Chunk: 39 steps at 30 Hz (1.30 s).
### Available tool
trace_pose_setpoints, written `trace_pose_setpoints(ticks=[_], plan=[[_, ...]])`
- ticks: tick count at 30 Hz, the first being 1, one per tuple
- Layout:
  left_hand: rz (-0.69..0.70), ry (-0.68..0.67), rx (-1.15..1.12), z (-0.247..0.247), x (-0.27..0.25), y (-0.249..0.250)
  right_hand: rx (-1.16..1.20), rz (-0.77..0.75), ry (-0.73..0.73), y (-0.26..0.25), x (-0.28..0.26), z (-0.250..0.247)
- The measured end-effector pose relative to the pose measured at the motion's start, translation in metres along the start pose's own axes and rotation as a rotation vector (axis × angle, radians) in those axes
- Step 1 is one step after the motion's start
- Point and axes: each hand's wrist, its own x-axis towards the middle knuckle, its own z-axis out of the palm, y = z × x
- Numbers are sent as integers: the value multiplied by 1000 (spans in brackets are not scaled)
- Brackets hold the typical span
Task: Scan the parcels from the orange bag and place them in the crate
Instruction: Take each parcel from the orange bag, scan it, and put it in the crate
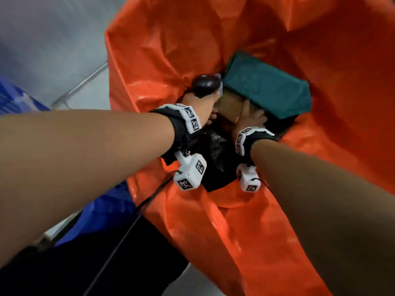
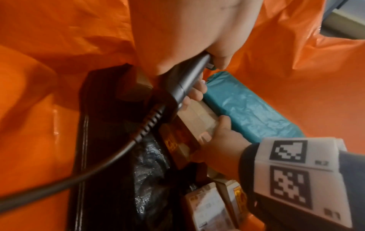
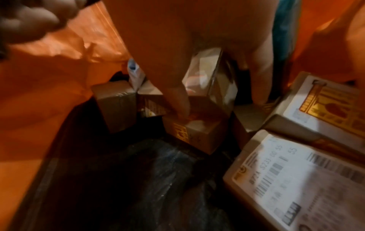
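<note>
The orange bag (image 1: 192,43) stands open below me, and both my arms reach into it. My left hand (image 1: 203,104) grips a black barcode scanner (image 1: 205,84) by its handle (image 2: 185,81), and the coiled cable trails back from it. My right hand (image 1: 248,118) grips a brown cardboard box (image 1: 229,103), thumb (image 3: 177,95) on one side and fingers on the other. This box (image 2: 197,115) lies against a teal-wrapped parcel (image 1: 267,86), partly under it. A black plastic-wrapped parcel (image 1: 215,150) lies nearer to me.
Several more cardboard boxes lie deep in the bag, two with white shipping labels (image 3: 296,179) at the right. Something blue (image 1: 19,99) shows blurred at the left, outside the bag, on a grey floor (image 1: 53,50). The bag's walls close in on all sides.
</note>
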Motion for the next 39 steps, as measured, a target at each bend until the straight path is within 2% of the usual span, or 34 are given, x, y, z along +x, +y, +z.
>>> trace_pose_setpoints(ticks=[4, 7, 10, 12, 15, 17, 18, 21, 22, 24, 25, 27, 29, 31, 35, 39], plan=[[-36, -1, -78, -15, 0, 10, -54, -40, 128, 8, 13, -11], [-3, 34, -123, -25, -11, 33, -134, -158, 168, 10, 3, -29], [43, 25, -186, -40, -30, 62, -188, -265, 20, 0, -20, -49], [69, 2, -212, -54, -44, 76, -205, -250, -103, -7, -35, -55], [113, -10, -194, -67, -51, 78, -65, -194, -357, -12, -45, -53], [93, -14, -173, -68, -46, 67, -85, -221, -419, -8, -50, -47], [62, -11, -176, -67, -41, 59, -107, -216, -408, -4, -49, -42], [-48, 9, -207, -63, -24, 33, -125, -110, -223, 4, -35, -29], [-71, 12, -215, -62, -18, 26, -125, -119, -179, 9, -22, -19], [-104, 1, -211, -57, -9, 11, -13, -151, -225, 22, -1, -2], [-116, -10, -207, -55, -6, 5, 133, -122, -284, 25, 7, 7], [-135, -25, -192, -51, 2, -4, 545, 58, -369, 25, 11, 17], [-152, -41, -172, -47, 5, -11, 1015, 332, -492, 19, 4, 27], [-159, -62, -183, -45, 1, -9, 1282, 394, -596, 11, -5, 33], [-130, -68, -199, -55, -11, 19, 1444, 403, -431, -4, -24, 12], [-40, -104, -207, -85, -39, 79, 1300, 419, -391, -21, -54, -54]])
